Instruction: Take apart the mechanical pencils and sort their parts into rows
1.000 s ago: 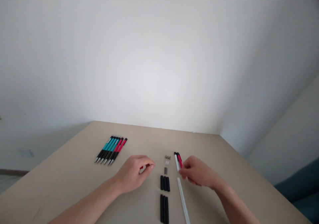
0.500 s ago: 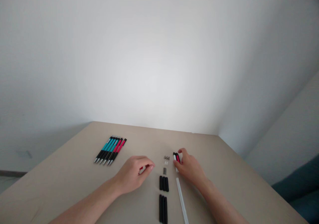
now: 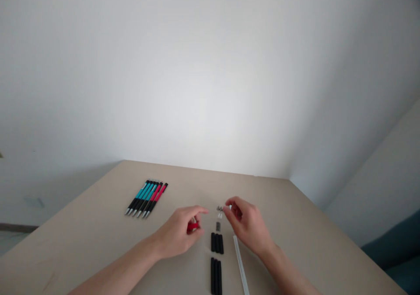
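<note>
My left hand (image 3: 182,229) is curled around a red pen barrel (image 3: 193,226), with its index finger stretched out to the right. My right hand (image 3: 244,220) is closed in a pinch beside the small metal pen tips (image 3: 219,208); whatever its fingertips hold, if anything, I cannot make out. Behind those fingers a bit of a white pen part (image 3: 230,206) shows, mostly hidden. Between the hands lie small clear pieces (image 3: 220,216), springs (image 3: 218,226), short black grips (image 3: 217,243) and longer black tubes (image 3: 216,275) in a column.
Several turquoise and red pens (image 3: 147,199) lie side by side at the left of the beige table (image 3: 197,185). Thin white refills (image 3: 241,264) lie to the right of the black tubes. A white wall (image 3: 203,89) rises behind the table.
My right hand has shifted slightly left from over the barrels to the metal tips, its fingers now pinched. My left hand has turned a little, showing more of the red barrel.
</note>
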`<state>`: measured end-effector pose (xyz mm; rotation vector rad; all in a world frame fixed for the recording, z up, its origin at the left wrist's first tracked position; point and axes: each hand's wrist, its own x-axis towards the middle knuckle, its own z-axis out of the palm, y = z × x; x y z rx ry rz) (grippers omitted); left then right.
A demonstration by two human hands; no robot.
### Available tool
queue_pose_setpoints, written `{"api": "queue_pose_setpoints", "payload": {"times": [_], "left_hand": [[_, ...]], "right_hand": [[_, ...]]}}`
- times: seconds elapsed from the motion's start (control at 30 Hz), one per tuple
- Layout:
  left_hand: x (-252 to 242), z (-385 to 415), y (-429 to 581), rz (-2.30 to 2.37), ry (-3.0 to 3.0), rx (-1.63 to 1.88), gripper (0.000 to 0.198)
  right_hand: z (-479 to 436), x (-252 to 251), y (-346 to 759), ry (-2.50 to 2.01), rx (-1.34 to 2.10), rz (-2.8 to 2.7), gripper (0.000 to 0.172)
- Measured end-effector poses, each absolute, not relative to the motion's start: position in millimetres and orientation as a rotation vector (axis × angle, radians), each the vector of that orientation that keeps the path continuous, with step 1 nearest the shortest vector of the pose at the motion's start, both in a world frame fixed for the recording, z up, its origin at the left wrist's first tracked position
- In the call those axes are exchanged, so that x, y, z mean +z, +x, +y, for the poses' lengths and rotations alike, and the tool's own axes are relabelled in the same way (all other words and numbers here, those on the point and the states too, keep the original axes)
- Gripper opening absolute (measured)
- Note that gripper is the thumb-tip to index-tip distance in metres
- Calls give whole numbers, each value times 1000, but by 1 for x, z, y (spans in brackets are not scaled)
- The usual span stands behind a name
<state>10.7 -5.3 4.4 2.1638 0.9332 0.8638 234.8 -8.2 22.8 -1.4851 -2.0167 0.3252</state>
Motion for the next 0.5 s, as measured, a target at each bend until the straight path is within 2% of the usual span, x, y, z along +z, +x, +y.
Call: {"api": "queue_pose_setpoints", "payload": {"times": [0.17, 0.33, 0.4, 0.5], "left_hand": [[3, -11, 9, 732, 2145, 835, 64], [0, -11, 9, 715, 2143, 825, 71], [0, -9, 9, 791, 2156, 853, 63], [2, -4, 8, 933, 2201, 883, 26]], "right_hand": [[-30, 23, 207, -1090, 495, -2270, 15], [-28, 16, 203, -1069, 471, -2317, 8], [-26, 15, 206, -1101, 459, -2275, 9], [-21, 15, 214, -1217, 459, -2116, 14]]}}
